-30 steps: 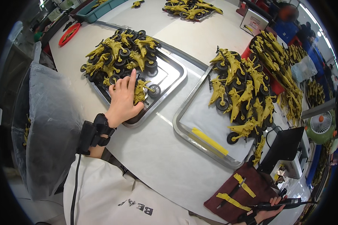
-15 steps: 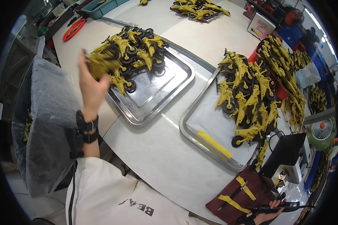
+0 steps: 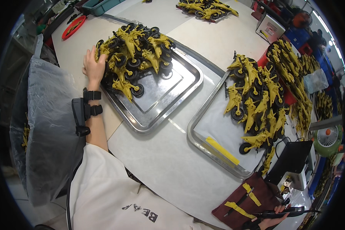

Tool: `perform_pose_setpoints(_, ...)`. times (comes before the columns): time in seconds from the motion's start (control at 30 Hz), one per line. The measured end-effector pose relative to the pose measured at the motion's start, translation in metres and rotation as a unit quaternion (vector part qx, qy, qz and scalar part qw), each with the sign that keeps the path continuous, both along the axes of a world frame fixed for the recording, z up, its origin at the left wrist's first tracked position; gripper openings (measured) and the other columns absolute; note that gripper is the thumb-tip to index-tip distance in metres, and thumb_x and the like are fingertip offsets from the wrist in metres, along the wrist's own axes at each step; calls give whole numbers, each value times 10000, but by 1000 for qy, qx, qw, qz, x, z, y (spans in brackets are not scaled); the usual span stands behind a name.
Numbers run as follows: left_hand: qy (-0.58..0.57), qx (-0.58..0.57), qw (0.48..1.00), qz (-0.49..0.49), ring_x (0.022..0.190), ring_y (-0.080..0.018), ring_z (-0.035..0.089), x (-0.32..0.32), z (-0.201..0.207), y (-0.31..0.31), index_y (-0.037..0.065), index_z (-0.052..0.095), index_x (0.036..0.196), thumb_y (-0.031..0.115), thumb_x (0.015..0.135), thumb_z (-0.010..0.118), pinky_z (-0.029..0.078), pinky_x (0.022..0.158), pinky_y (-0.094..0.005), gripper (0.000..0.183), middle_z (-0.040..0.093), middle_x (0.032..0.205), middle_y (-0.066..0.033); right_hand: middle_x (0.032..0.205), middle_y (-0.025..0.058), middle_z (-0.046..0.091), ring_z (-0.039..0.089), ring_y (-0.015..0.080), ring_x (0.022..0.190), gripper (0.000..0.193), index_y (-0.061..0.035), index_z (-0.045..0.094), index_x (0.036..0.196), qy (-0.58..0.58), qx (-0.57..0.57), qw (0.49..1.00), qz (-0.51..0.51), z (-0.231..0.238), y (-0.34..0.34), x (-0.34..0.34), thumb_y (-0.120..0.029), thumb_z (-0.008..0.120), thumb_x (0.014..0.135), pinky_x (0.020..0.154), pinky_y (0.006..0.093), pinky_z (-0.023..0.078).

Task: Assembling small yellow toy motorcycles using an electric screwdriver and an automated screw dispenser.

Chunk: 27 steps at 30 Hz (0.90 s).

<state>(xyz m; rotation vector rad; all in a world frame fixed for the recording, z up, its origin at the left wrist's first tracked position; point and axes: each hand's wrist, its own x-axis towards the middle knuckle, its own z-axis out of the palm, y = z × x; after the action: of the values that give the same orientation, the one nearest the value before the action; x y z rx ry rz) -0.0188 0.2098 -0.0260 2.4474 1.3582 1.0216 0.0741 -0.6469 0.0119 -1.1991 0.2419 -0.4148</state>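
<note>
At the left edge of a heap of yellow toy motorcycles with black wheels (image 3: pixel 133 48), my left hand (image 3: pixel 94 68) has its thumb and fingers closed round one toy motorcycle (image 3: pixel 100 49). Part of that toy is hidden by the hand and the heap. The heap lies on the far-left part of a metal tray (image 3: pixel 163 97). Low at the right, my right hand (image 3: pixel 274 220) grips a black corded handheld tool (image 3: pixel 293 211). That tool is over the edge of a dark red cloth (image 3: pixel 237 201) with yellow tape strips.
A second tray (image 3: pixel 203 143), lined with white, carries more toy motorcycles (image 3: pixel 257 99). Further heaps lie at the back (image 3: pixel 209 9) and right (image 3: pixel 289 73). A red dish (image 3: pixel 73 27), a plastic bag (image 3: pixel 51 126), a black-panelled device (image 3: pixel 289 161) and a green fan (image 3: pixel 327 140) stand around.
My left hand has brought the toy motorcycle rightward and down against the heap's left edge. The right hand stays low at the right with the tool. The view has shifted slightly.
</note>
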Motion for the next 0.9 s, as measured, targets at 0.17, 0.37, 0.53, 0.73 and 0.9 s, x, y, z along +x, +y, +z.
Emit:
perform_pose_setpoints(0.17,-109,-113,981,-115,1377,-356,217,-12,-13,34,156,391,1411,314,847,477,104,1022,-662,593,300,1474,-188,715,101,563,528,258,597,439,-1,558,1014,9,8,1000,-14,0,12,6,-415,466,900,568,376,440)
perform_pose_setpoints(0.37,-191,197,940,-201,1360,-426,226,44,77,-104,184,313,1448,359,904,421,99,1027,-679,581,235,1498,-203,738,5,421,340,69,557,469,-21,394,1328,-32,25,999,-7,4,19,-1,-288,481,952,554,203,308)
perform_pose_setpoints(0.53,258,95,959,-69,1374,-450,175,87,89,-86,135,312,1439,599,900,405,89,1034,-682,717,246,1497,-188,663,-3,338,319,74,506,481,-25,406,1328,-28,57,998,-22,-1,0,-5,-314,440,945,512,202,304)
perform_pose_setpoints(0.73,-132,79,814,-560,1342,-371,310,79,137,-286,-4,439,1334,299,828,637,167,1106,-501,622,406,1386,-237,676,23,376,356,103,525,453,-33,421,1284,-93,69,987,109,-6,-3,8,-312,470,931,527,255,328)
perform_pose_setpoints(0.9,83,55,618,-780,1325,-397,315,133,76,-453,163,432,1360,70,608,679,235,1065,-545,796,326,1435,-209,700,40,411,406,131,545,469,-54,397,1303,-101,89,985,112,-4,0,-3,-314,491,925,565,289,381)
